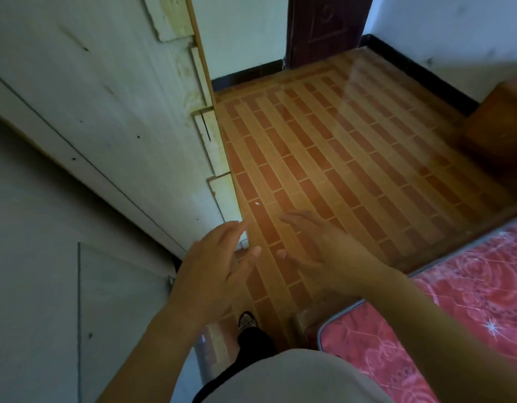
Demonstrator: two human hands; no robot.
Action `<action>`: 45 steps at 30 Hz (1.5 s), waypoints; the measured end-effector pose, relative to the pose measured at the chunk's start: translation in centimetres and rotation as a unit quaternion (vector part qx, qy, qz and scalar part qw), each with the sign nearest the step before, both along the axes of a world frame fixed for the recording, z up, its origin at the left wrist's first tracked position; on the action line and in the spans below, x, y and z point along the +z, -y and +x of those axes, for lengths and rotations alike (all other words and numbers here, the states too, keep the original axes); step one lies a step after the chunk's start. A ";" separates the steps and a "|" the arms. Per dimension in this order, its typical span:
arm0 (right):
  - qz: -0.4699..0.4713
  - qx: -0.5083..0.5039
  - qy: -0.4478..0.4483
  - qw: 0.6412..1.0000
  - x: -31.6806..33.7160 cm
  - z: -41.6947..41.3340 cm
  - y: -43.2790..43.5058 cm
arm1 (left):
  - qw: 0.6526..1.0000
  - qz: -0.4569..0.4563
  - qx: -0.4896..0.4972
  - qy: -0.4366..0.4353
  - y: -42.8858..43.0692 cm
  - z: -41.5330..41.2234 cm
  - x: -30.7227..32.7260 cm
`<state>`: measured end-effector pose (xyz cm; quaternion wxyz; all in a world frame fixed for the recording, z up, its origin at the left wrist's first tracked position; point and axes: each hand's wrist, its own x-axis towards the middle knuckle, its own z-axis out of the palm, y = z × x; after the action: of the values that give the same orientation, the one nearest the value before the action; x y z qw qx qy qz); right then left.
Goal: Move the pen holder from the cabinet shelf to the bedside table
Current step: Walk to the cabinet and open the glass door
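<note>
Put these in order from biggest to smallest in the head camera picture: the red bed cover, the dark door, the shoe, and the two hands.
1. red bed cover
2. dark door, partly cut off at the top
3. left hand and right hand, about alike; being near the camera enlarges them
4. shoe

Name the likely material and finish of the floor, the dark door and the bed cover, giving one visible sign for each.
Floor: probably glazed ceramic tile or patterned vinyl; glossy, with window glare across the brick-like print.
Dark door: apparently wood or moulded metal, maroon, with raised ornament; too blurred to settle.
Bed cover: seemingly shiny synthetic fabric or plastic sheet, red with floral print and sparkling highlights.
</note>
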<state>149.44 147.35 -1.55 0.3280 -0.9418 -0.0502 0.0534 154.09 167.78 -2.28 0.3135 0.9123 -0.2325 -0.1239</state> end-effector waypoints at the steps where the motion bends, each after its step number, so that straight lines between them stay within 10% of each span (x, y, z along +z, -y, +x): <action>1: -0.004 -0.007 -0.002 1.000 0.2 1.2 0.1 | 1.000 -0.001 -0.011 0.001 0.2 1.7 -0.1; 21: -0.035 -0.168 0.024 0.985 0.2 19.7 13.5 | 0.976 0.010 -0.211 0.055 16.7 26.3 -0.1; 45: -0.102 0.058 -0.019 0.993 1.2 53.6 36.0 | 0.999 -0.009 0.030 0.013 36.0 52.8 -1.3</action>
<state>203.00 111.38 -0.39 0.2275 -0.9647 -0.0927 0.0954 206.86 131.75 -3.61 0.3220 0.9175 -0.2105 -0.1009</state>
